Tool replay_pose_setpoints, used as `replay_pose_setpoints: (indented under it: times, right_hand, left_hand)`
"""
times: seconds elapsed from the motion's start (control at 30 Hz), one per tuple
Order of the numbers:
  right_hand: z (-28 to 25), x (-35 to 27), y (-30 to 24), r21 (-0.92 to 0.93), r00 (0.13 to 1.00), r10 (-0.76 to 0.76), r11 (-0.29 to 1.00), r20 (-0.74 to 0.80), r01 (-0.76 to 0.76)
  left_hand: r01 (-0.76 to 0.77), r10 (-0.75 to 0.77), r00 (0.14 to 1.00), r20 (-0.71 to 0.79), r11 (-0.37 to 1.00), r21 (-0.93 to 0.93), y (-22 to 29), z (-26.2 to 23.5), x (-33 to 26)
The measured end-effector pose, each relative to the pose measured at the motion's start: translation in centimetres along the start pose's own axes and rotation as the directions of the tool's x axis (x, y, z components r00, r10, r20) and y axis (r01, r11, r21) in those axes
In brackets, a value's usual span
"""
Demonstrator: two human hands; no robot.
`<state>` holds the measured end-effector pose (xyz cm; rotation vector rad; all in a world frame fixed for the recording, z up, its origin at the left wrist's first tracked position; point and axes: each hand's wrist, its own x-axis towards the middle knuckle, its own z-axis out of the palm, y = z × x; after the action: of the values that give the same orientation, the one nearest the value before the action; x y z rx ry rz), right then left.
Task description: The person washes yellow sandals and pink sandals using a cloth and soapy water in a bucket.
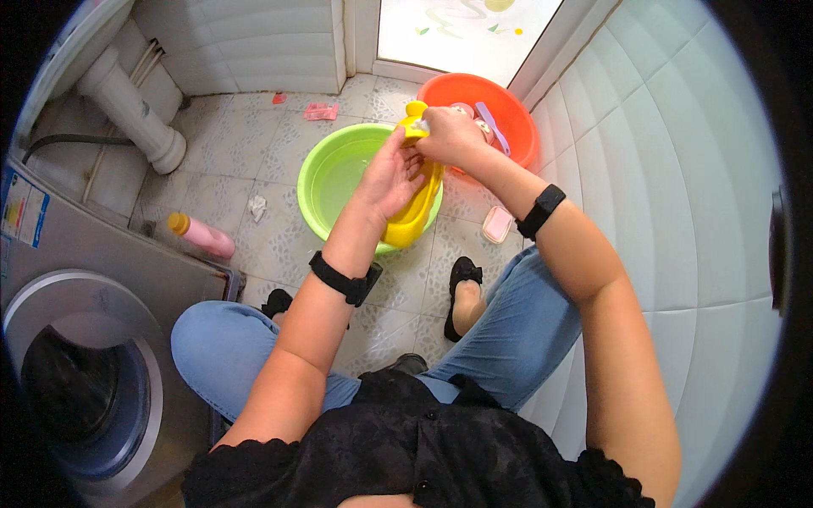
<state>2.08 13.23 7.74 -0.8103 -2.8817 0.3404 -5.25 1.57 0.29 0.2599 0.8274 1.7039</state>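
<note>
Over the green basin (pixel 309 190) is a yellow plastic piece (pixel 408 227), with a rounded, ear-like knob at its far end and a long curved body. My left hand (pixel 389 179) is palm up along its left side, thumb against the far end and fingers curled around it. At that same end my right hand (pixel 453 135) is closed, its fingers pinched on a small white thing (pixel 419 125) pressed to the yellow surface. Whether the white thing is a cloth, tissue or foam cannot be made out. Light-coloured water stands in the basin.
An orange basin (pixel 525 127) behind my right hand holds a purple-handled brush (pixel 491 123) and round items. A pink soap in a dish (pixel 497 224), a pink bottle (pixel 201 235), crumpled tissue (pixel 257 207) and a pink wrapper (pixel 321 112) lie on the floor. A washing machine (pixel 110 262) stands left.
</note>
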Motion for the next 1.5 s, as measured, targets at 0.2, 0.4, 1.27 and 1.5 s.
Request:
replay_pose_setpoints:
  times: [0.2,0.4,1.27,1.5]
  right_hand:
    - [0.7,-2.0,-1.3,-0.060,0.923,-0.256,0.966,-0.288,0.250]
    - [1.3,-3.1,-2.5,0.140,0.798,-0.598,0.786,-0.073,0.602]
    - [2.2,-2.9,-3.4,0.727,0.963,-0.113,0.679,0.245,-0.105]
    - [2.0,-2.9,-1.3,0.391,0.820,-0.569,0.771,0.066,0.503]
  left_hand:
    - [-0.094,-0.009,0.985,-0.175,0.818,-0.568,-0.5,0.1,-0.3]
    - [-0.316,0.259,0.949,-0.181,0.787,-0.530,0.1,-2.2,0.4]
    - [-0.248,0.205,0.962,-0.182,0.935,-0.253,1.3,-2.4,1.2]
    - [-0.224,0.024,0.953,-0.303,0.729,-0.646,4.4,-3.5,0.5]
